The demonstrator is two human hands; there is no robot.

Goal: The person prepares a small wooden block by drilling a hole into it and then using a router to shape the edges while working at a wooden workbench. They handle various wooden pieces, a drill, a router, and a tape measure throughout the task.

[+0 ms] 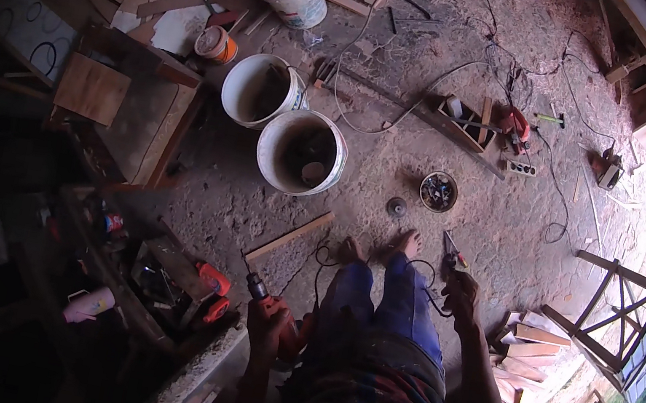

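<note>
My left hand (266, 324) at the lower middle grips a red corded drill (289, 337) with a dark chuck (255, 281) at its front. My right hand (459, 297) is closed on a black cord (429, 296) and a small dark piece I cannot make out clearly. Just beyond that hand is a screwdriver-like tool (454, 247), partly hidden. My bare feet (407, 245) stand on rough concrete, with a wooden strip (292, 235) to their left. Past my toes are a small metal disc (397, 206) and a round tin (438, 192) of small mixed hardware.
Three buckets (298, 174) stand ahead-left, near wooden cabinets (142, 133) and board offcuts (169, 5). A wooden tool caddy (462, 127), red power tool (515, 127) and cords lie ahead-right. A wooden frame (618, 268) and offcuts (533, 349) are right; a cluttered bench (173, 279) is left.
</note>
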